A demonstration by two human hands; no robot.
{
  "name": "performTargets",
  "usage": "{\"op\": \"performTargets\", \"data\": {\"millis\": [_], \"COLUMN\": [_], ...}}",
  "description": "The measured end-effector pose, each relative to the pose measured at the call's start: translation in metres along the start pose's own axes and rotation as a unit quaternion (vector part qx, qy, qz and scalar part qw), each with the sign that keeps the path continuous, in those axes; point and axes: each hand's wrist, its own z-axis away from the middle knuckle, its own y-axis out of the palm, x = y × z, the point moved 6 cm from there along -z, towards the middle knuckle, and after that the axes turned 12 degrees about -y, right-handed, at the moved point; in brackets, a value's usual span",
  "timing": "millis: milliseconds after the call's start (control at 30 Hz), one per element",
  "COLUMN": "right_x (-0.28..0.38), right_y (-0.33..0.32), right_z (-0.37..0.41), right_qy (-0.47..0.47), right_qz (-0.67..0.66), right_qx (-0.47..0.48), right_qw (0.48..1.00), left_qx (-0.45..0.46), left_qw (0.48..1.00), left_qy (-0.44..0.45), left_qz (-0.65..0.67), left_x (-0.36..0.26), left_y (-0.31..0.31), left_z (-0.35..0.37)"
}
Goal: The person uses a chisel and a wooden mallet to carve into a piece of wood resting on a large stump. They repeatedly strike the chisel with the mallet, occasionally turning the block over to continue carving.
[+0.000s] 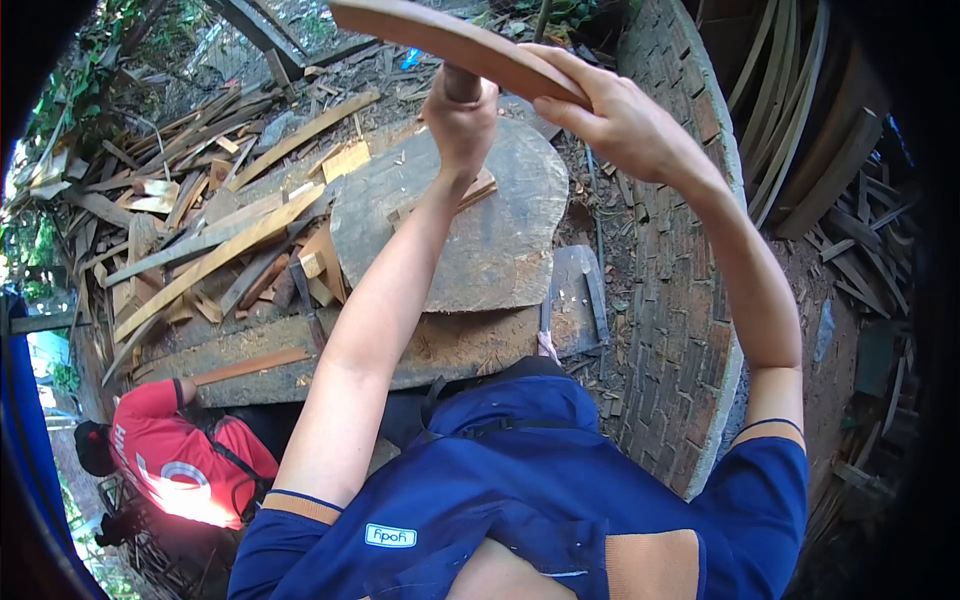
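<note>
Head view: left hand (462, 128) closes around a rod (462, 84); right hand (622, 115) pinches a board (458, 38). Step seems positioning; next requires steady grips.

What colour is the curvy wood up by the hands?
The curved wood is reddish brown, seen in the head view, the only one.
</note>
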Motion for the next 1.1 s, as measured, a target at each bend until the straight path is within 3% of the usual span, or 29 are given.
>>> {"op": "performTargets", "data": {"millis": [33, 67, 133, 167, 200, 233, 267, 367, 467, 533, 567, 633, 667, 733, 767, 867, 1000, 1033, 1100], "right_x": [-0.002, -0.002, 0.004, -0.001, -0.002, -0.001, -0.009, -0.025, -0.043, -0.044, -0.041, -0.042, -0.042, -0.041, -0.040, -0.039, -0.041, -0.042, -0.047], "right_y": [-0.004, -0.009, -0.003, 0.006, 0.017, 0.025, 0.032, 0.075, 0.138, 0.168, 0.177, 0.197, 0.201, 0.203, 0.205, 0.207, 0.208, 0.209, 0.213], "right_z": [-0.001, 0.000, 0.007, 0.011, 0.015, 0.017, 0.029, 0.057, 0.087, 0.096, 0.110, 0.117, 0.119, 0.121, 0.122, 0.124, 0.124, 0.125, 0.128], "right_qy": [-0.001, 0.004, 0.030, 0.030, 0.031, 0.033, 0.136, 0.243, 0.262, 0.252, 0.321, 0.336, 0.338, 0.334, 0.336, 0.341, 0.341, 0.351, 0.375], "right_qz": [0.004, -0.031, -0.126, -0.130, -0.135, -0.138, -0.165, -0.306, -0.361, -0.363, -0.444, -0.483, -0.486, -0.488, -0.488, -0.486, -0.517, -0.531, -0.557], "right_qx": [-0.002, -0.041, -0.112, -0.110, -0.067, -0.025, 0.019, 0.010, -0.015, -0.067, -0.027, -0.025, -0.022, -0.049, -0.049, -0.055, -0.066, -0.066, -0.070], "right_qw": [1.000, 0.999, 0.985, 0.985, 0.988, 0.990, 0.977, 0.920, 0.895, 0.894, 0.836, 0.808, 0.806, 0.805, 0.804, 0.803, 0.782, 0.769, 0.738], "left_qx": [-0.005, 0.020, 0.021, 0.021, 0.022, 0.027, 0.027, -0.054, -0.113, -0.194, -0.229, -0.273, -0.275, -0.325, -0.325, -0.362, -0.347, -0.349, -0.324], "left_qw": [0.999, 0.998, 0.999, 0.999, 0.997, 0.995, 0.985, 0.963, 0.925, 0.896, 0.873, 0.828, 0.828, 0.770, 0.769, 0.664, 0.596, 0.594, 0.753], "left_qy": [-0.002, -0.062, -0.047, -0.021, -0.068, -0.046, -0.100, -0.189, -0.244, -0.283, -0.315, -0.385, -0.387, -0.436, -0.438, -0.513, -0.549, -0.550, -0.467], "left_qz": [0.045, 0.024, 0.005, -0.012, 0.039, 0.082, 0.135, 0.183, 0.268, 0.283, 0.295, 0.302, 0.298, 0.334, 0.333, 0.405, 0.473, 0.471, 0.331], "left_x": [-0.002, 0.005, 0.013, 0.013, 0.019, 0.017, 0.023, 0.037, 0.055, 0.077, 0.097, 0.131, 0.141, 0.158, 0.164, 0.193, 0.202, 0.191, 0.155], "left_y": [-0.002, -0.002, -0.001, -0.002, -0.006, -0.012, -0.022, -0.063, -0.101, -0.126, -0.142, -0.165, -0.174, -0.182, -0.185, -0.187, -0.193, -0.188, -0.190], "left_z": [0.000, 0.000, -0.001, -0.003, -0.004, -0.011, -0.016, -0.019, -0.011, -0.003, 0.003, 0.019, 0.024, 0.039, 0.039, 0.046, 0.039, 0.037, 0.011]}}
